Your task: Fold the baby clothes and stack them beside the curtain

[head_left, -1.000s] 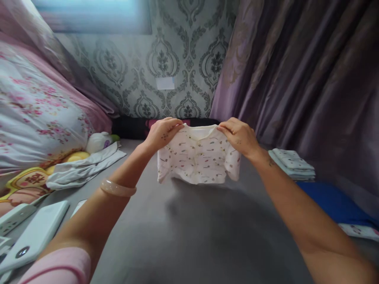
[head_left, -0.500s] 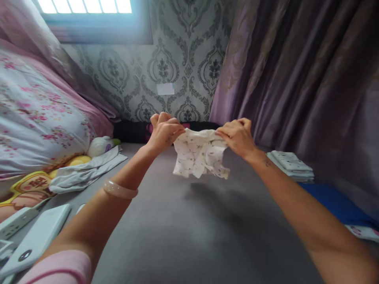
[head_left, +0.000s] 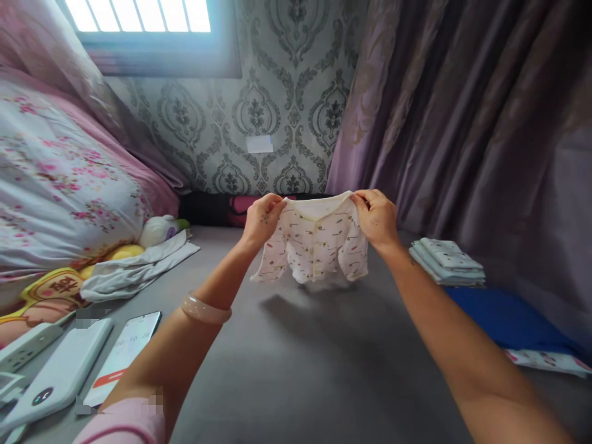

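A small white long-sleeved baby top with a tiny print and a cream neckline hangs spread out above the grey sheet. My left hand pinches its shoulder on the left side, and my right hand pinches the opposite shoulder. Both sleeves hang down at the sides, and the front placket faces me. The top's shadow falls on the sheet below.
Folded white cloths and a blue cloth lie at the right. At the left are a crumpled pale cloth, a phone, a white power bank, a power strip and a plush toy.
The top, bunched and blurred before, now hangs open with its sleeves and neckline visible. My left hand has shifted slightly right and down, and more of the phone shows.
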Motion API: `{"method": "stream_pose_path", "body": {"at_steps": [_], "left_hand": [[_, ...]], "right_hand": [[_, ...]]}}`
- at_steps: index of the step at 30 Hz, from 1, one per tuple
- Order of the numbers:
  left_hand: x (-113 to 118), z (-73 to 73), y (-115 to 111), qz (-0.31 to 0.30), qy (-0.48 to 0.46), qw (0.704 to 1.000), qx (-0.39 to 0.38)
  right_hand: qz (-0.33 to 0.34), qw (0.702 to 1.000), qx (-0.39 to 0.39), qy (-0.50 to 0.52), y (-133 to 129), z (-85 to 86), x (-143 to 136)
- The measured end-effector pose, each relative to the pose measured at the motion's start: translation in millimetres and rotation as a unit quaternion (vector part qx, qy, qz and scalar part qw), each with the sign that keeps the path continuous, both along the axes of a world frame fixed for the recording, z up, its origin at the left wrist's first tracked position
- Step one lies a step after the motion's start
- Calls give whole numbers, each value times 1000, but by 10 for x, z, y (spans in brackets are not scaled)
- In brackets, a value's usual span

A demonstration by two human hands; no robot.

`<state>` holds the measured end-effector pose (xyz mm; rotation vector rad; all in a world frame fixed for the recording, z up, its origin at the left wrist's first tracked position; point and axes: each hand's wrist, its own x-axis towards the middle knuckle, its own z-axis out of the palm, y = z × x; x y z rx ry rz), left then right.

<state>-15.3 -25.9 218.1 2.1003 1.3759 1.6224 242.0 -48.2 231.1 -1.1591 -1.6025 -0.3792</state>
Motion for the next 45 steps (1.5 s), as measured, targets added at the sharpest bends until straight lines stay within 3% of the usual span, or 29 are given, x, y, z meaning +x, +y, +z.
{"method": "stream_pose_path", "body": {"at_steps": [6, 11, 15, 19, 22, 24, 26, 29, 33, 36, 39, 45], "left_hand": [[196, -42, -179, 49, -31, 997, 51], [115, -17, -418, 85, 11, 990, 110], [-178, 74, -689, 31, 135, 978, 154], [-452, 344, -994, -33, 216, 962, 162], [-547, 523, -1058, -77, 215, 968, 105], [-574, 503, -944, -129, 209, 969, 25], [-584, 310, -712, -181, 213, 959, -51], [-566, -269, -273, -232, 257, 930, -121], [-493, -1180, 156, -217, 311, 906, -186], [-449, -1632, 305, -190, 334, 899, -211], [-439, -1830, 399, -180, 346, 896, -210], [-440, -1895, 582, -117, 368, 902, -195]], "right_hand": [[-58, 998, 21, -9, -116, 26, -108], [-58, 995, 15, -77, -468, 58, -63], [-17, 993, -7, -116, -864, 129, 54], [43, 991, -42, -119, -1227, 298, 127], [70, 987, -118, -84, -1295, 395, 163], [97, 972, -205, -67, -1190, 365, 193], [131, 946, -289, -73, -974, 214, 216], [169, 914, -354, -106, -549, -245, 211], [146, 906, -359, -169, -80, -1054, 130], [107, 893, -379, -219, 95, -1499, 64], [69, 876, -400, -262, 180, -1703, 31], [7, 849, -436, -299, 337, -1807, 28]]}}
